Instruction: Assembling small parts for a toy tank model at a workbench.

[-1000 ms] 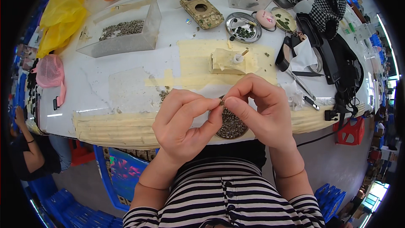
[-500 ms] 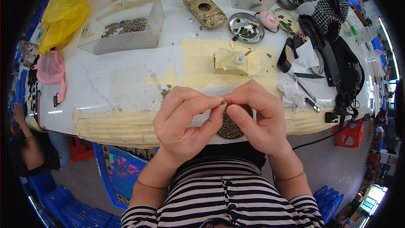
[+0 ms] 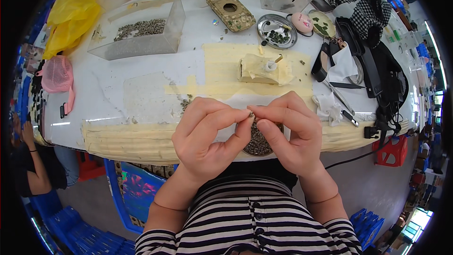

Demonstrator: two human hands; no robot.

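My left hand [image 3: 207, 137] has thumb and index finger pinched on a tiny brown-green part [image 3: 252, 114]. The index fingertip of my right hand [image 3: 290, 134] touches that part, while its thumb stays apart with a gap showing. Below my fingers, partly hidden by them, lies a heap of small grey-brown parts [image 3: 258, 145] in a round dish. Beyond the hands stands a block wrapped in pale tape [image 3: 257, 76], with a white ring-shaped piece [image 3: 270, 66] on top. Further back lies a camouflage-patterned model hull [image 3: 231, 12] with a round hole.
A clear box [image 3: 134, 52] of small parts stands back left, near a yellow bag [image 3: 71, 14] and a pink mesh item [image 3: 57, 74]. At right are a metal dish [image 3: 277, 30] with green bits, tweezers [image 3: 337, 93], a knife [image 3: 350, 118] and black straps. Another person's arm [image 3: 38, 167] shows far left.
My hands shift very slightly, still together at the tiny part. At far left, the other person's arm has moved.
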